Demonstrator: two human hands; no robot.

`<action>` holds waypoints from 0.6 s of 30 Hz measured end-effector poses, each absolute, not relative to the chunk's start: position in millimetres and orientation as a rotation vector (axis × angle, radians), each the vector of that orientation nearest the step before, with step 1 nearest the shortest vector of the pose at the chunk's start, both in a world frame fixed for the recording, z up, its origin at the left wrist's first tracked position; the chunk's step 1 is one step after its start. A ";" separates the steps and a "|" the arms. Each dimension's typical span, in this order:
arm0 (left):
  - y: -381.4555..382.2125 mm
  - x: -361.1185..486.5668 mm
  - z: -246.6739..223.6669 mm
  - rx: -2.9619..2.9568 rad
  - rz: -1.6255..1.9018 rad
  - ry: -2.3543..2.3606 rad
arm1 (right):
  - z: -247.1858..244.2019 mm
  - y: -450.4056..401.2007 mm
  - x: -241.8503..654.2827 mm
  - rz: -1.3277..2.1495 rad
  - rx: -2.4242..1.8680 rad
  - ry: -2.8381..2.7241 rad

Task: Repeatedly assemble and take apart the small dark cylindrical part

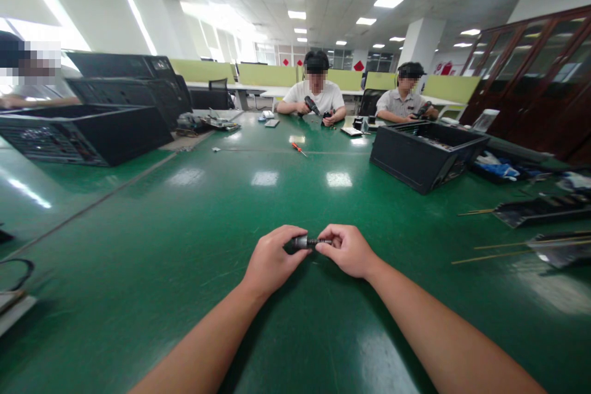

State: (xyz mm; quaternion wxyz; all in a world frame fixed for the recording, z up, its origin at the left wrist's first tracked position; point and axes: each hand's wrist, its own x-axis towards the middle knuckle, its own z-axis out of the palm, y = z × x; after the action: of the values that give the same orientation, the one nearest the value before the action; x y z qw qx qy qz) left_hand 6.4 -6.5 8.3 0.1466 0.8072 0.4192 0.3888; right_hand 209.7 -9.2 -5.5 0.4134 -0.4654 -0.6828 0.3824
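Observation:
My left hand (272, 258) is closed around a short silver-and-black cylinder (301, 242), low over the green tabletop. A thin dark ribbed rod (318, 241) sticks out of the cylinder's right end. My right hand (345, 249) pinches the far end of that rod between thumb and fingers. Cylinder and rod lie level, in one line between both hands. The exact kind of the part is too small to tell, and the fingers hide some of it.
An orange-handled screwdriver (298, 148) lies farther off on the green table (184, 228). Black computer cases (429, 151) stand at right and left. Metal pieces with thin yellow rods (535, 212) are at the right. Across the table, a person (314, 89) holds a power drill (311, 104).

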 end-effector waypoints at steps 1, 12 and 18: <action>-6.7 6.4 8.5 2.323 1.119 1.206 | -5.6 -9.1 209.8 0.961 -1.170 -1.717; -5.3 5.7 7.2 2.320 1.117 1.197 | -4.4 -10.0 209.9 0.963 -1.167 -1.714; -5.2 5.7 5.9 2.316 1.111 1.205 | -4.0 -9.8 210.3 0.949 -1.167 -1.725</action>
State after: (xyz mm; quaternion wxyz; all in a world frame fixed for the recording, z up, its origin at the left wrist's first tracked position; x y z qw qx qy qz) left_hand 5.7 -5.2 5.9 0.1515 0.8068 0.4198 0.3871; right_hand 210.3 -9.8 -4.0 0.4137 -0.4642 -0.6862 0.3775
